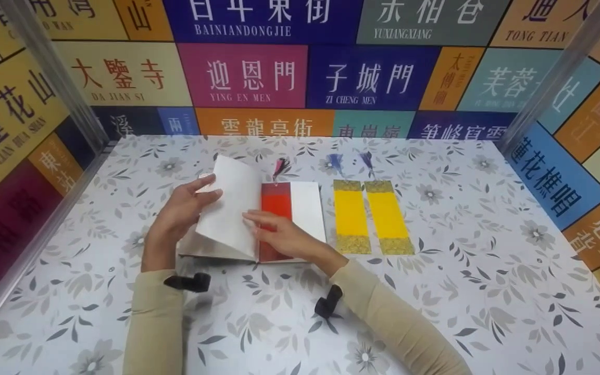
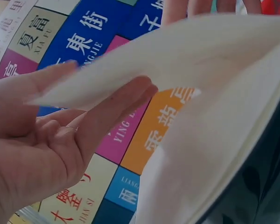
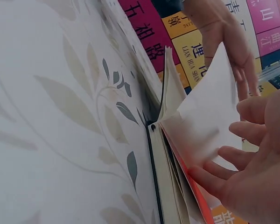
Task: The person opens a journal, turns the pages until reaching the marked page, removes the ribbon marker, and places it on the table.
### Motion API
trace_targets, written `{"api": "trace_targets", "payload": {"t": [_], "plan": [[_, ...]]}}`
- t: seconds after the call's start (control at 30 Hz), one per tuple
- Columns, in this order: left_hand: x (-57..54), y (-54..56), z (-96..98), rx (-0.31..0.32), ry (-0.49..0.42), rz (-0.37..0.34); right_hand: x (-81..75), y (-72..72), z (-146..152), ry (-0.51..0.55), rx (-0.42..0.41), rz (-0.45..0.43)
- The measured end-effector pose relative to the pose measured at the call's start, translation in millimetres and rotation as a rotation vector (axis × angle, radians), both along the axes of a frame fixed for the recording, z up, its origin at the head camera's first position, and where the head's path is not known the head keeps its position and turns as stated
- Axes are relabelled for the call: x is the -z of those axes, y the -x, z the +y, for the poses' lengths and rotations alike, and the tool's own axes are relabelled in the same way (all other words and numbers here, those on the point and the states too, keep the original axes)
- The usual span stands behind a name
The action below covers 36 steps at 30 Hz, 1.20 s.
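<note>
An open notebook (image 1: 309,221) with blank white pages lies on the table. My left hand (image 1: 175,211) pinches a lifted page (image 1: 229,203) by its outer edge; in the left wrist view the thumb and fingers lie on either side of the paper. A red bookmark (image 1: 277,205) with a pink and black tassel (image 1: 279,166) rests along the middle of the notebook. My right hand (image 1: 287,234) reaches over that bookmark, fingers loosely extended, fingertips right at the lifted page. The right wrist view shows the red edge (image 3: 196,193) by the little finger.
Two yellow bookmarks (image 1: 351,213) with gold patterned ends lie side by side right of the notebook, their blue-purple tassels (image 1: 366,160) pointing away. A floral cloth (image 1: 466,302) covers the table. Panels with Chinese place names (image 1: 242,75) stand behind and at both sides.
</note>
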<state>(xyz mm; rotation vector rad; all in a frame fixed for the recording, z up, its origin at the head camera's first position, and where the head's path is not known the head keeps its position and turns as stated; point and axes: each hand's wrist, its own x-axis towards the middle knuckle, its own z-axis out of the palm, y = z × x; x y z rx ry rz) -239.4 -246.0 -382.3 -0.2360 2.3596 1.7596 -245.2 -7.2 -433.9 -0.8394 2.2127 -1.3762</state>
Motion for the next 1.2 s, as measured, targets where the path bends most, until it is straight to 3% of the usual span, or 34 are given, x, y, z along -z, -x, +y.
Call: {"api": "trace_targets", "payload": {"t": [0.17, 0.4, 0.63, 0.8, 0.93, 1.07, 1.2], "plan": [[3.5, 0.7, -3.3, -0.015, 0.295, 0.039, 2.0, -0.8, 0, -0.052, -0.008, 0.014], [8.2, -0.4, -9.6, -0.042, 0.427, -0.057, 0.1, -3.7, 2, -0.127, 0.005, 0.023], [18.9, -3.7, -4.9, -0.064, 0.56, -0.073, 0.7, 1.1, 13, -0.18, 0.027, 0.215], [22.8, -6.0, 9.8, -0.059, 0.79, -0.063, 3.6, 9.2, 23, -0.225, 0.064, 0.334], [23.9, -5.8, 24.8, 0.033, 0.873, -0.006, 7.0, 13.6, 29, -0.266, 0.096, 0.345], [24.0, -4.0, 37.7, 0.22, 0.825, 0.082, 10.2, 18.2, 32, -0.247, 0.144, 0.341], [26.1, -1.7, 45.3, 0.366, 0.765, 0.091, 12.4, 24.5, 33, -0.211, 0.222, 0.241]]}}
